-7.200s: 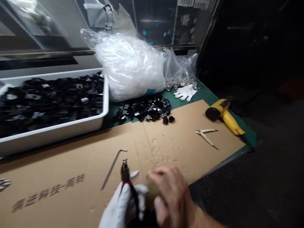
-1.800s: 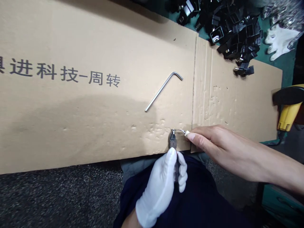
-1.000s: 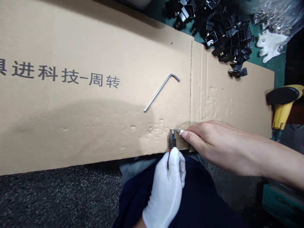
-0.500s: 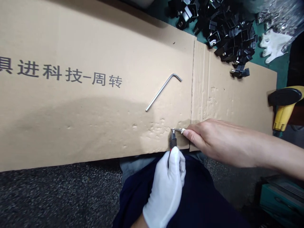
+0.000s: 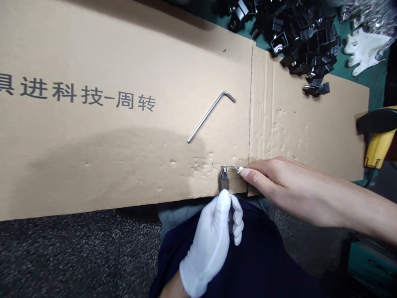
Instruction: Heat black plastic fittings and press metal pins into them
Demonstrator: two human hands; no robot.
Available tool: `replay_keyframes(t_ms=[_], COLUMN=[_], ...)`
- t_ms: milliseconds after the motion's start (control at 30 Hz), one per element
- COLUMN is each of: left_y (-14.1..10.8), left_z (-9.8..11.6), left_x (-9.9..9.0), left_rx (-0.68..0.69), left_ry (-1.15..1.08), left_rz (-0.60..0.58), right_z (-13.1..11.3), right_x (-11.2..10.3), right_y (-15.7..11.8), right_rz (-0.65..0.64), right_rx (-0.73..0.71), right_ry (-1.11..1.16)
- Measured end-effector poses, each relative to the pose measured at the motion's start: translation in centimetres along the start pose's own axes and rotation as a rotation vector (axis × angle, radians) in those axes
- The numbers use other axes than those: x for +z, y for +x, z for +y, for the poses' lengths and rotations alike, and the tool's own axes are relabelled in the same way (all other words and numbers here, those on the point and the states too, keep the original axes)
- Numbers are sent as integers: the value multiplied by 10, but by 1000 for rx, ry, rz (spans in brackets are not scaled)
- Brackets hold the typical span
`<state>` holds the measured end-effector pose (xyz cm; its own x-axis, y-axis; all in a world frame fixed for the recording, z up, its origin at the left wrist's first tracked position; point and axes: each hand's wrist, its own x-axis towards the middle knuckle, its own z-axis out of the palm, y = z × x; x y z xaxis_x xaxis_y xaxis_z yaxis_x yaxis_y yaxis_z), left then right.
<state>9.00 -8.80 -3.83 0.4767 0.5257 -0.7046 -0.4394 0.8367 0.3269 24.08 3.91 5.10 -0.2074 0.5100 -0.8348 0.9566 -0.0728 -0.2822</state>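
My left hand [image 5: 214, 238], in a white glove, is closed around a dark-handled tool [image 5: 223, 182] near the cardboard's front edge. The tool's tip points away from me and has a small metal piece at its end. My bare right hand [image 5: 266, 176] is pinched on a thin metal piece [image 5: 235, 168] with a white bit at my fingertips. That thin piece reaches left to the tool's tip; whether they touch is too small to tell. A silver hex key [image 5: 206, 118] lies beyond both hands on the cardboard sheet [image 5: 93, 165].
Many black clip-like parts [image 5: 305, 41] are heaped at the top right. Beside them lie a white glove [image 5: 366, 47] and clear plastic bags [image 5: 369, 14]. At the right edge is a yellow and black power tool [image 5: 376, 149]. A green box [image 5: 372, 265] stands at lower right.
The fingers of my left hand have loosened a little around the tool, whose tip has tilted slightly. My right hand keeps its pinch. The whole view has shifted slightly.
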Motion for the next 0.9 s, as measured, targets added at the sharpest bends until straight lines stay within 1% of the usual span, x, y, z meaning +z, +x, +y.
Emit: replay_keyframes(t_ms=[133,267,467,767,900], left_y=[1,1,0,0,-1], left_z=[1,1,2,5,4], left_x=[-3,-4,-5,-3,-2], left_rx=[-22,-22,-36,-31,-24], left_ry=[-34,-46,-31,18,49], left_rz=[-11,-31,-37,-11,4], right_z=[-4,-8,-8,-9,-12], right_x=[0,-1,-2,-5,-7], right_y=[2,3,3,4,5], right_rz=[-18,-17,-44,-35,-46], right_rx=[-37,-39,-43,-55,-69], right_ry=[-36,-79,-19,8,-24])
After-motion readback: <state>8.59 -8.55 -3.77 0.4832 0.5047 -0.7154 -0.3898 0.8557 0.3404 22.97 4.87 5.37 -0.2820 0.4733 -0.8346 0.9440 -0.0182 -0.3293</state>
